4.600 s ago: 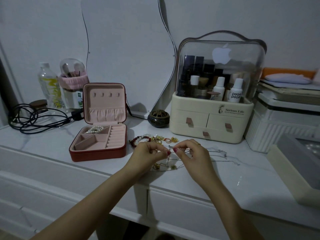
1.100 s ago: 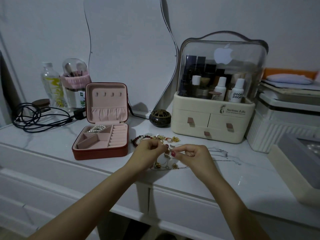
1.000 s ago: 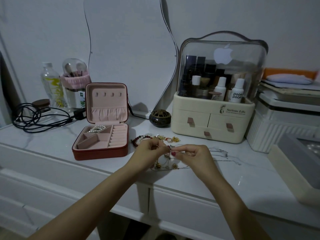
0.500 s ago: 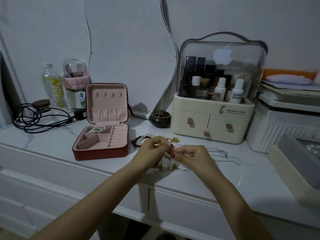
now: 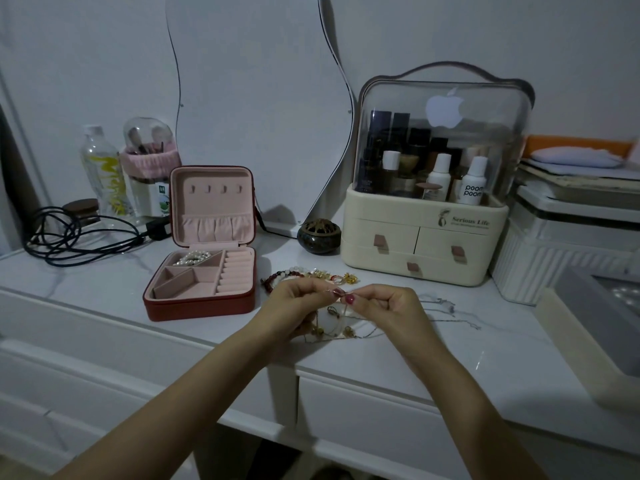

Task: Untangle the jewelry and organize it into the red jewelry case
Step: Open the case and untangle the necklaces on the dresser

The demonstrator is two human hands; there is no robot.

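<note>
Item 1, far left: black cable (image 5: 69,237) coiled on the counter (image 5: 450,358), beside a bottle (image 5: 102,168)

Item 2: red jewelry case (image 5: 201,303) — lid up, pearls (image 5: 192,258) in its back left compartment, the others bare

Item 3: left hand (image 5: 294,306), fingers curled, pinching a thin chain (image 5: 341,320)

Item 4: right hand (image 5: 388,306), pinching the same chain just beside the left; the tangle hangs onto the counter below

Item 5: beaded bracelets and gold bits (image 5: 311,274) loose behind the hands

Handling, my judgement — chain light, limp, easily kinked; I'd hold close to the knot, never tug
</note>
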